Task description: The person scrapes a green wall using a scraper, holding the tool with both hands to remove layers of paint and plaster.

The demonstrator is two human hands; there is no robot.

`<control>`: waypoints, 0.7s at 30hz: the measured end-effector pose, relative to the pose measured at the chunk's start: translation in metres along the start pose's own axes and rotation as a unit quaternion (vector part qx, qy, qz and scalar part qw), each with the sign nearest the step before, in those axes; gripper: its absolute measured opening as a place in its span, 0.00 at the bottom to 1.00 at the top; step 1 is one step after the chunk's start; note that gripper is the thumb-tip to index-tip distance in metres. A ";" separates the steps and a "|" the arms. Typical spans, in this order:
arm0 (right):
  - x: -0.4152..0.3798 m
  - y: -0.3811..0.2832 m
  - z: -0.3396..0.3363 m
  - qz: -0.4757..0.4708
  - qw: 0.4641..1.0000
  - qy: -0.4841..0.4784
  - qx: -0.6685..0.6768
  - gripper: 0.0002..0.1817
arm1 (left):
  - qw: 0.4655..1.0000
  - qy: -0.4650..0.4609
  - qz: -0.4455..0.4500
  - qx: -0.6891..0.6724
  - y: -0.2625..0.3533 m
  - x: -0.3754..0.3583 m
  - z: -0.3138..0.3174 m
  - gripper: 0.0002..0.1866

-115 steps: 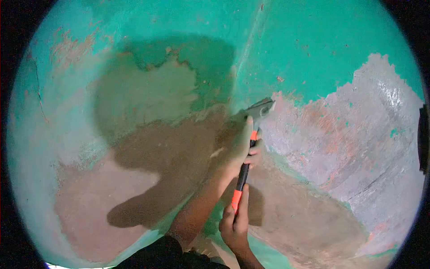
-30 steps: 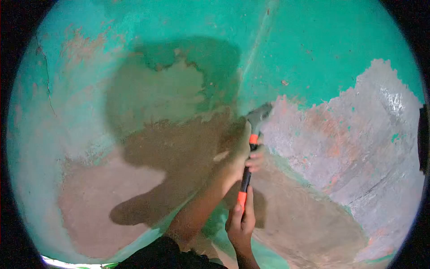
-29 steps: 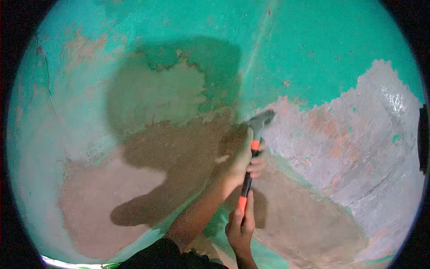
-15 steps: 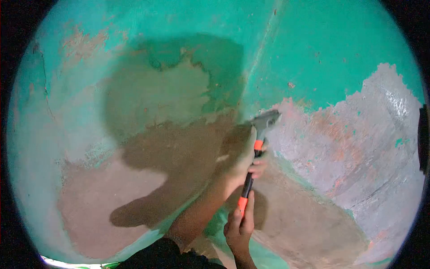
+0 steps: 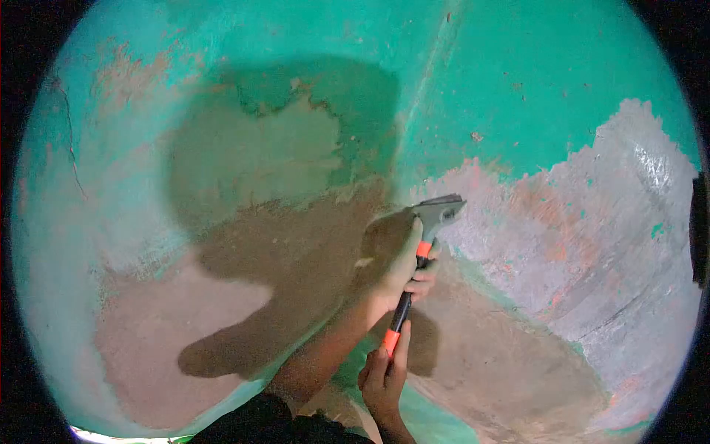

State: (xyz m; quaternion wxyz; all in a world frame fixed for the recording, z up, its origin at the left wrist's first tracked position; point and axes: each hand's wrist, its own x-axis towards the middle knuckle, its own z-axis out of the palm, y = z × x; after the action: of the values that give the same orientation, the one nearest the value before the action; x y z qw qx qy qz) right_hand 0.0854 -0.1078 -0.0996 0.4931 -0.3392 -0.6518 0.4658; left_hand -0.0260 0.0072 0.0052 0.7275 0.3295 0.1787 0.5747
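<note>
A long-handled paint scraper (image 5: 400, 314) stands slanted against the wall, with a grey head (image 5: 441, 211) and a black handle with orange bands. My left hand (image 5: 407, 270) reaches in from the lower left and wraps the upper handle, its thumb lying along the neck under the head. Lower down, my right hand (image 5: 383, 374) grips the handle's bottom end around the orange band. The blade edge appears to lie at the wall, by the border of bared plaster; exact contact is hard to tell.
Green paint (image 5: 532, 89) covers the upper wall. Grey-white plaster (image 5: 547, 259) shows on the right, and brownish bared patches (image 5: 510, 370) spread below. A large shadow (image 5: 281, 148) falls on the left. A crack (image 5: 72, 148) runs down the far left.
The scraper and both hands have moved slightly down and left along the wall. The head, blurred before, is sharper now. Both hands keep their hold.
</note>
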 end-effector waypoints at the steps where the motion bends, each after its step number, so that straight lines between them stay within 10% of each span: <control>1: 0.000 0.005 -0.001 -0.008 1.000 0.002 -0.008 0.34 | 1.000 -0.019 -0.015 -0.013 -0.001 0.000 0.001 0.31; 21: 0.006 0.009 -0.010 -0.047 0.998 0.000 -0.029 0.34 | 0.999 -0.002 0.001 0.040 0.001 0.003 0.003 0.33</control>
State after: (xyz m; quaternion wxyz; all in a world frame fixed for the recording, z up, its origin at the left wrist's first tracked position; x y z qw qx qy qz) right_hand 0.0933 -0.0961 -0.1056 0.5040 -0.3224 -0.6802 0.4235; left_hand -0.0244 0.0093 0.0085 0.7138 0.3597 0.1994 0.5669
